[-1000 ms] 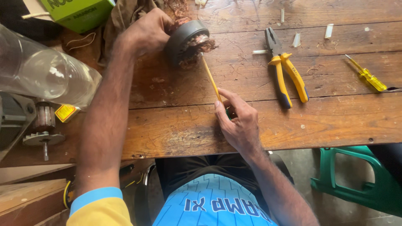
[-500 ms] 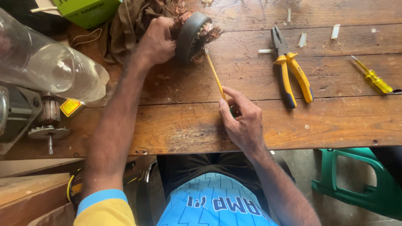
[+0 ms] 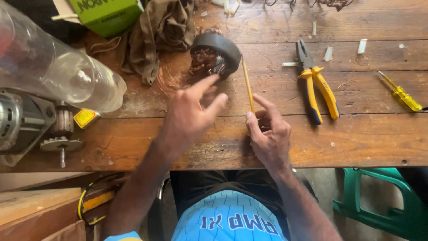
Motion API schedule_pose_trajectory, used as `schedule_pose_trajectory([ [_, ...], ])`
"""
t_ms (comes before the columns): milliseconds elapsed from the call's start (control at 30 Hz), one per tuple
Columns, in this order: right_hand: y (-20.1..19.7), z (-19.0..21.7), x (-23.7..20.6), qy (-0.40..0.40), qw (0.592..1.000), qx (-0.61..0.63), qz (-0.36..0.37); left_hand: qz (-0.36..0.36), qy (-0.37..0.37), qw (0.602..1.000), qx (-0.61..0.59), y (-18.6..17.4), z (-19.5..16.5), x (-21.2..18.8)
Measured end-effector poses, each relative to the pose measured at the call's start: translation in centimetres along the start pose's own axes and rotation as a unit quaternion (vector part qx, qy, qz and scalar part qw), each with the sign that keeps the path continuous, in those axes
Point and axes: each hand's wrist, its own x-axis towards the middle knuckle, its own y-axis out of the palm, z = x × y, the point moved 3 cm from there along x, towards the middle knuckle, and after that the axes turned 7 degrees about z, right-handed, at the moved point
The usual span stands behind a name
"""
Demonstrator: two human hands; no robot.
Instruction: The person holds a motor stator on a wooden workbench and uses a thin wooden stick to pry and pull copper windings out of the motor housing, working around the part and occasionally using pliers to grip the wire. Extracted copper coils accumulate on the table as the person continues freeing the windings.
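Note:
A dark round motor stator [image 3: 217, 54] with copper windings lies on the wooden table [image 3: 365, 138], tipped on its side. My left hand [image 3: 192, 112] hovers just in front of it with fingers spread and blurred, holding nothing. Gripped in my right hand [image 3: 267, 134] is the lower end of a thin yellow stick [image 3: 247, 85], whose far tip reaches the stator's right edge. A tangle of loose copper wire [image 3: 171, 80] lies to the left of the stator.
Yellow-handled pliers [image 3: 317, 87] and a small yellow screwdriver [image 3: 401, 94] lie to the right. A brown rag [image 3: 158, 31], a green box [image 3: 107, 13], a clear plastic bottle [image 3: 53, 67] and a motor rotor [image 3: 60, 134] sit at the left. A green chair [image 3: 383, 205] stands at lower right.
My left hand has let go of the stator and drawn back toward me with fingers open. The stator now lies free on the table. My right hand still holds the stick.

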Motion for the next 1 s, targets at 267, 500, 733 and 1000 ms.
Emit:
schedule_pose_trajectory([
  [267,0.1,0.0,-0.1,-0.012,1.000,-0.003,-0.005,-0.193,0.170,0.870,0.420,0.2,1.5,2.8],
  [500,0.0,0.0,-0.1,-0.022,1.000,-0.019,-0.005,-0.111,0.147,0.945,0.269,-0.6,4.7,5.5],
  [733,0.1,-0.5,-0.3,-0.019,1.000,-0.012,-0.003,-0.122,0.133,0.947,0.264,-0.6,4.8,4.5],
  [1000,0.2,-0.5,-1.3,-0.091,0.994,-0.063,-0.019,-0.194,0.246,0.925,0.217,-0.4,4.4,4.6],
])
